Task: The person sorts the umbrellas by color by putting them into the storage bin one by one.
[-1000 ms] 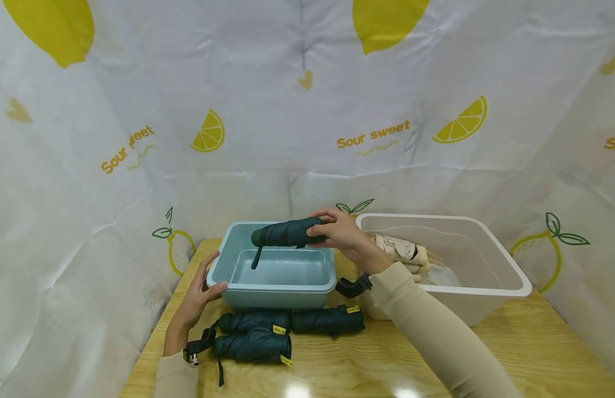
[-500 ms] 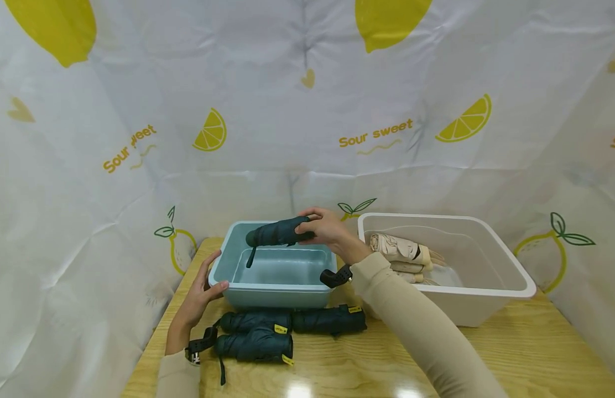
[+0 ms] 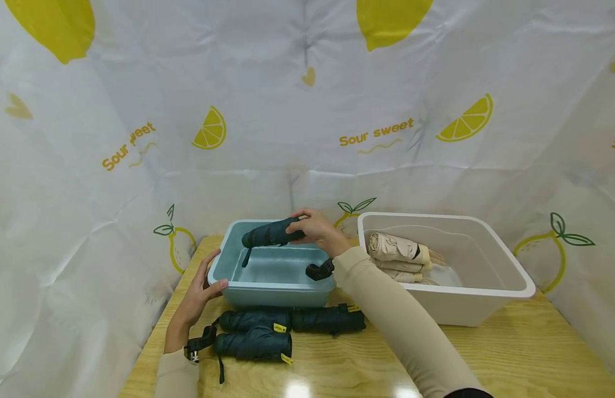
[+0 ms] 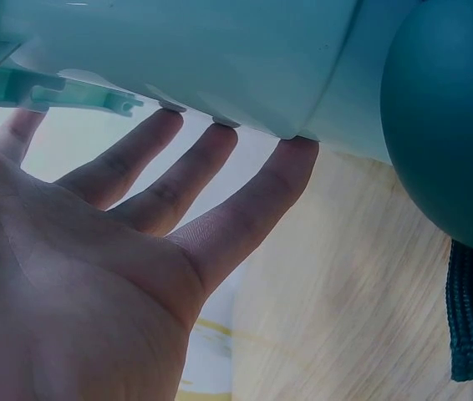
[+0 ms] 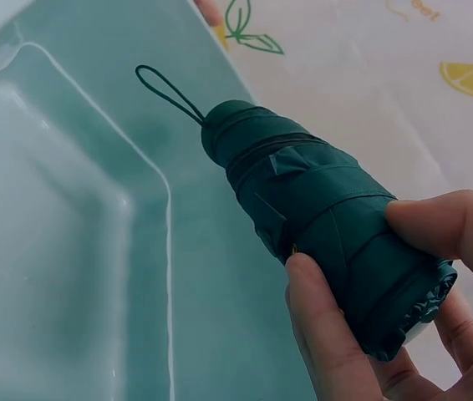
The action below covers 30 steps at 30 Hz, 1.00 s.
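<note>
My right hand (image 3: 314, 228) grips one end of a dark green folding umbrella (image 3: 269, 233) between thumb and fingers. It is held inside the mouth of the light blue bin (image 3: 277, 286), near the back wall and above the floor. In the right wrist view, the umbrella's thin loop (image 5: 168, 93) points away from the hand. At the bin's left end, my left hand (image 3: 195, 296) rests with extended fingers against the wall. The left wrist view has its fingertips (image 4: 293, 154) touching the bin. Three more dark green umbrellas, including one at the front (image 3: 255, 344), lie before the bin.
A larger white bin (image 3: 467, 303) stands to the right, holding several beige rolled bundles (image 3: 394, 249) that look like folded umbrellas. Both bins are on a wooden table (image 3: 337, 365). Behind and beside it hangs a lemon-print cloth (image 3: 282, 138).
My right hand has carried the umbrella leftward and slightly down, over the blue bin. The left hand keeps its place at the bin's end.
</note>
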{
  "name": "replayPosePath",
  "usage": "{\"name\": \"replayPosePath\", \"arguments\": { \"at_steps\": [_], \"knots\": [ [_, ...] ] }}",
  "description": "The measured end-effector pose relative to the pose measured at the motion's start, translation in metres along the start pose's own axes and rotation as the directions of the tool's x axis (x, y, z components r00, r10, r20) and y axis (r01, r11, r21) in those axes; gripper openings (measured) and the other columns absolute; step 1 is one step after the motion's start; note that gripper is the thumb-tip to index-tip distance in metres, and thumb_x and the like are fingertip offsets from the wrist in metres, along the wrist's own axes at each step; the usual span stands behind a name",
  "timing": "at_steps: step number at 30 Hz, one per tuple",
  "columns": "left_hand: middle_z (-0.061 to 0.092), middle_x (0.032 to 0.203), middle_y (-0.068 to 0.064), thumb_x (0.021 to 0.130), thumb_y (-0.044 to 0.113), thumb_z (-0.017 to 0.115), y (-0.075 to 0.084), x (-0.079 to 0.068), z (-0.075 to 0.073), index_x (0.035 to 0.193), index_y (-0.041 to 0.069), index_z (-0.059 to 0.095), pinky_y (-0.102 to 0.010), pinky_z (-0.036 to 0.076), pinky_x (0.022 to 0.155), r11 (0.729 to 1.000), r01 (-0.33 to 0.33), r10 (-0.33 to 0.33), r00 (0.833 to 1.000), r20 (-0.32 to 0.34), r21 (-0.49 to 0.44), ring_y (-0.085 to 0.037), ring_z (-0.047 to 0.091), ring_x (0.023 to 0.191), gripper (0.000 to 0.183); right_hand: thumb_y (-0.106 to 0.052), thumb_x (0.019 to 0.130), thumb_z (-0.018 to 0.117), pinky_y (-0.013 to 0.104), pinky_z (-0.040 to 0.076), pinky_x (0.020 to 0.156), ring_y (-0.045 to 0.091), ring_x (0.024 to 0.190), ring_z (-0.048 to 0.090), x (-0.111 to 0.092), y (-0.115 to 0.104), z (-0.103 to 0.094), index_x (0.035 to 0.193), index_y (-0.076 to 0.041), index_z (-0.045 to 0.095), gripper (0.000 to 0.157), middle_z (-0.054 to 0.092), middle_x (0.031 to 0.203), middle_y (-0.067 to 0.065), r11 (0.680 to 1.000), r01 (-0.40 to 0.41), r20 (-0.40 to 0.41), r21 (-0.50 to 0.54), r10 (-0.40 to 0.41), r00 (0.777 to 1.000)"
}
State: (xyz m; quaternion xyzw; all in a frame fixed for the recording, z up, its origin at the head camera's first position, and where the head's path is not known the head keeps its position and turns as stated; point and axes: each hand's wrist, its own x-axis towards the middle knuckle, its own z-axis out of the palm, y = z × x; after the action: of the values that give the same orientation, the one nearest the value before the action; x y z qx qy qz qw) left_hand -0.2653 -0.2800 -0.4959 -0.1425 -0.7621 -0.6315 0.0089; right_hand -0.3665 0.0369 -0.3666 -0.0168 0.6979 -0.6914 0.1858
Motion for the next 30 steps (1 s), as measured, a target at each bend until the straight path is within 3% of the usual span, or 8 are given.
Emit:
{"name": "replayPosePath", "arguments": {
  "at_steps": [4,9,14,20,24,30],
  "knots": [
    [0.028,0.161,-0.024,0.1,0.016,0.056,0.001,0.001,-0.001,0.165,0.025,0.013,-0.045,0.054,0.092,1.0,0.003,-0.003,1.0,-0.004,0.018,-0.021,0.055,0.123,0.078,0.009,0.087,0.07,0.052,0.056,0.095,0.046,0.125,0.059,0.008,0.005,0.002,0.13,-0.003,0.062,0.046,0.048,0.147,0.024,1.0,-0.009,-0.007,0.022,0.01,1.0],
    [0.027,0.161,-0.027,0.1,0.014,0.056,0.001,0.001,-0.001,0.165,0.025,0.013,-0.041,0.055,0.09,1.0,-0.007,0.007,1.0,0.001,0.007,-0.038,0.05,0.128,0.079,0.011,0.085,0.07,0.054,0.055,0.097,0.046,0.122,0.061,0.016,0.011,0.006,0.124,-0.003,0.065,0.042,0.048,0.147,0.024,0.999,-0.033,-0.021,0.029,0.034,0.999],
    [0.028,0.159,-0.028,0.101,0.011,0.056,0.001,0.001,0.0,0.165,0.023,0.012,-0.037,0.055,0.09,1.0,-0.01,0.01,1.0,0.01,-0.01,-0.039,0.052,0.128,0.079,0.01,0.086,0.07,0.054,0.056,0.095,0.044,0.117,0.063,0.021,0.017,0.009,0.121,-0.003,0.066,0.038,0.048,0.145,0.022,0.999,-0.027,-0.03,-0.019,0.027,0.999],
    [0.026,0.161,-0.028,0.1,0.013,0.056,0.0,0.0,0.001,0.165,0.024,0.013,-0.046,0.054,0.092,1.0,-0.004,0.004,1.0,-0.001,-0.003,-0.049,0.043,0.132,0.079,0.007,0.089,0.069,0.054,0.055,0.096,0.043,0.119,0.061,0.023,0.023,0.012,0.128,-0.002,0.064,0.04,0.05,0.142,0.021,0.995,-0.018,-0.017,-0.103,0.016,1.0],
    [0.026,0.161,-0.028,0.1,0.013,0.056,0.001,0.0,0.002,0.165,0.025,0.013,-0.051,0.052,0.093,1.0,-0.004,0.004,1.0,-0.008,-0.006,-0.053,0.041,0.134,0.079,0.008,0.089,0.069,0.055,0.054,0.098,0.042,0.122,0.059,0.025,0.024,0.012,0.131,0.0,0.063,0.043,0.049,0.145,0.019,0.994,-0.026,-0.019,-0.109,0.024,1.0],
    [0.025,0.162,-0.028,0.1,0.014,0.057,0.0,0.001,0.001,0.165,0.025,0.013,-0.052,0.053,0.093,1.0,-0.001,0.001,1.0,-0.01,0.006,-0.053,0.041,0.134,0.079,0.012,0.088,0.069,0.057,0.052,0.1,0.04,0.121,0.06,0.028,0.029,0.013,0.124,0.001,0.066,0.038,0.048,0.146,0.019,0.994,-0.039,-0.033,-0.098,0.036,0.999]
  ]
}}
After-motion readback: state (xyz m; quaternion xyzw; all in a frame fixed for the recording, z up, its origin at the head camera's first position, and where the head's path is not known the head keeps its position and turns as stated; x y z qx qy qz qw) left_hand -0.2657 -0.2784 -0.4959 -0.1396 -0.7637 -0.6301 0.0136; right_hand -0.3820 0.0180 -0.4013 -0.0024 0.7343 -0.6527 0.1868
